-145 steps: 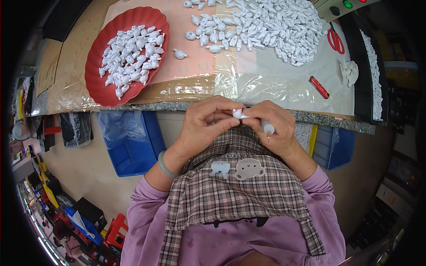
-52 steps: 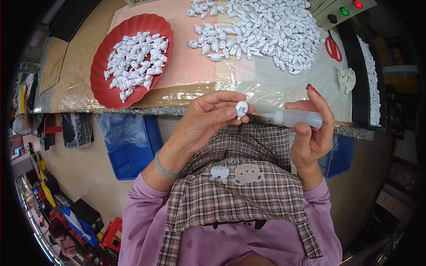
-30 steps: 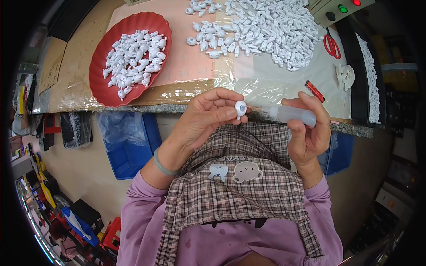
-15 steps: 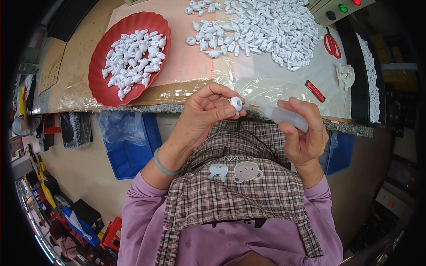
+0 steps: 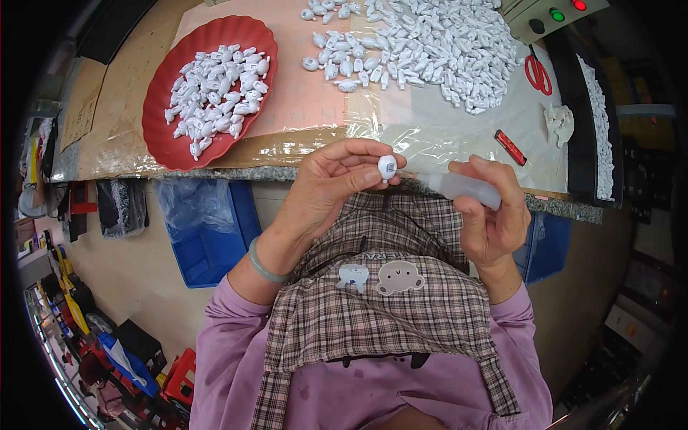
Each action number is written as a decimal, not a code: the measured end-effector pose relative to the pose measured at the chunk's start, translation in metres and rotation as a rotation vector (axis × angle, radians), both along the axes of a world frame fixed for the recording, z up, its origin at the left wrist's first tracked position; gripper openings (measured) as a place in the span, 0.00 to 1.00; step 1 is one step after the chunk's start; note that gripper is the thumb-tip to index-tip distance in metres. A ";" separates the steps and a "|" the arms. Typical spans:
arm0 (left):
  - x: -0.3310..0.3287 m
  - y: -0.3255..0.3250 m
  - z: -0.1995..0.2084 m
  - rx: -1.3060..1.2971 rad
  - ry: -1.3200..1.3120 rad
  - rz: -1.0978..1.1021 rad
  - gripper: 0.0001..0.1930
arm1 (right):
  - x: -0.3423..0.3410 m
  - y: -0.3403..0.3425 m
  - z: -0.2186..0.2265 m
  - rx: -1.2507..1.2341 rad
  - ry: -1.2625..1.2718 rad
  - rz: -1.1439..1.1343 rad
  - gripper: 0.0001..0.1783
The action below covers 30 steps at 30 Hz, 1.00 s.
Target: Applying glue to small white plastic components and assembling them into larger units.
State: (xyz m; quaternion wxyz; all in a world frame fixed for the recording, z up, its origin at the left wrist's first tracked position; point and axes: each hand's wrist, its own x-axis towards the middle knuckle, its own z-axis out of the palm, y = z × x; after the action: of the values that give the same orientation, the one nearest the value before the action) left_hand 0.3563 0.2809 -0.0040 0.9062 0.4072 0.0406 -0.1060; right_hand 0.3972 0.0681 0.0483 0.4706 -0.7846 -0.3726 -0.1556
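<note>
Between the thumb and fingers of my left hand (image 5: 342,179) is a small white plastic figure (image 5: 387,168) with a dark mark on its rounded head. My right hand (image 5: 494,215) is wrapped round a translucent squeeze bottle (image 5: 469,190), tilted sideways so its thin nozzle points left at the figure. Whether the tip touches the figure is too small to tell. Both hands are above the table's front edge. At the left, a red scalloped plate (image 5: 161,136) bears many similar white figures. A wide heap of such figures (image 5: 451,57) covers the far right of the table.
Red-handled scissors (image 5: 537,75), a red cutter-like tool (image 5: 510,147) and a crumpled white wad (image 5: 558,125) lie at the right. A control box with lit buttons (image 5: 556,14) stands behind. Below the stone table edge (image 5: 272,174) are blue bins (image 5: 204,251), one lined with clear plastic.
The white figure has turned a little in my left hand and shifted slightly right, showing more of its dark mark. The bottle has moved slightly right with my right hand.
</note>
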 end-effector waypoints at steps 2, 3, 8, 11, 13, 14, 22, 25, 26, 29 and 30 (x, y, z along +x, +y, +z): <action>0.000 0.000 0.000 -0.023 -0.008 -0.008 0.15 | 0.000 0.000 0.000 0.026 -0.007 0.000 0.23; 0.000 0.000 0.000 -0.023 -0.008 -0.007 0.15 | 0.000 0.000 0.000 0.033 -0.013 0.000 0.23; -0.001 0.000 -0.002 -0.019 -0.012 -0.014 0.16 | 0.000 -0.003 0.002 0.030 0.013 0.009 0.23; 0.000 0.000 -0.003 -0.034 -0.021 -0.016 0.16 | 0.001 -0.004 0.000 0.023 0.000 0.012 0.23; 0.000 0.000 -0.003 -0.030 -0.025 -0.020 0.16 | 0.001 -0.004 0.000 0.016 -0.011 0.004 0.22; 0.000 0.000 -0.003 -0.028 -0.028 -0.025 0.16 | 0.000 -0.004 0.000 0.017 -0.011 0.004 0.22; -0.001 -0.001 -0.004 -0.049 -0.029 -0.029 0.16 | 0.000 -0.006 0.001 -0.036 -0.018 0.030 0.21; 0.000 -0.001 -0.004 -0.055 -0.027 -0.036 0.16 | 0.001 -0.005 0.001 -0.034 -0.032 0.030 0.21; 0.000 0.000 -0.004 -0.057 -0.025 -0.039 0.16 | 0.001 -0.005 0.002 -0.034 -0.031 0.031 0.21; 0.000 0.000 -0.004 -0.063 -0.025 -0.040 0.16 | 0.001 -0.005 0.002 -0.040 -0.022 0.038 0.21; 0.000 0.000 -0.004 -0.063 -0.025 -0.039 0.16 | 0.001 -0.005 0.001 -0.042 -0.022 0.038 0.21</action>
State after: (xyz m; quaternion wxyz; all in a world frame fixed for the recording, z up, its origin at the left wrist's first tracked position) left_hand 0.3563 0.2810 -0.0081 0.9168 0.3806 0.0182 -0.1199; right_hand 0.3981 0.0627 0.0496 0.4527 -0.7852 -0.3960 -0.1474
